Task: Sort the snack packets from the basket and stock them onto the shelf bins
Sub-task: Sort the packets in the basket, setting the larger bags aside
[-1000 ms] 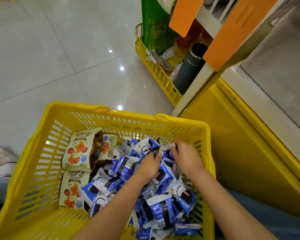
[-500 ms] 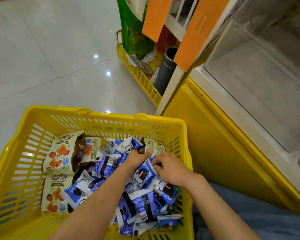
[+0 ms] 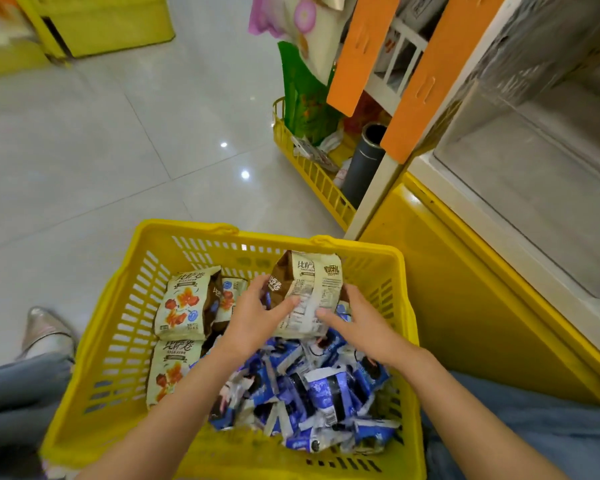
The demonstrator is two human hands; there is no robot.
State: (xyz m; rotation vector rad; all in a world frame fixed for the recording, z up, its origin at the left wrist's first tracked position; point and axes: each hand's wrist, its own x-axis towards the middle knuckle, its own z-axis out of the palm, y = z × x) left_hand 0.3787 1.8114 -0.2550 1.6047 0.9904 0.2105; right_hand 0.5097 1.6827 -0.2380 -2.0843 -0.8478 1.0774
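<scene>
Both hands are on one cream-and-brown snack packet [image 3: 309,289], back label facing me, upright at the far end of the yellow basket [image 3: 187,233]. My left hand [image 3: 253,322] curls round its left edge with the thumb across the back. My right hand [image 3: 361,327] clasps the right edge, forefinger lying on the label. Below it is a heap of blue packets [image 3: 312,389]; I can't tell if it's clear of them. More cream packets [image 3: 184,303] lie along the basket's left wall. The clear shelf bin [image 3: 534,188] sits to my right.
</scene>
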